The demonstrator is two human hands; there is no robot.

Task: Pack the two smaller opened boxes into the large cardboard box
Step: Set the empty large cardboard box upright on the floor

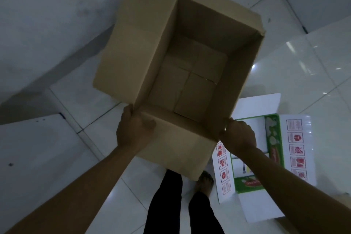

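Observation:
The large brown cardboard box [245, 66] stands open in the middle of the view, its flaps spread outward and nothing inside but its folded bottom. My left hand [133, 129] grips the near left corner of its rim. My right hand [238, 135] grips the near right corner. To the right on the floor lies a smaller opened box [273, 142], white with green inner walls and red handling symbols on its flaps; my right forearm crosses over it. A second small box is not visible.
The white tiled floor [322, 59] is glossy on the right. A grey wall [47, 24] runs behind and to the left of the box. My legs and a bare foot [205, 178] are just below the box's near flap.

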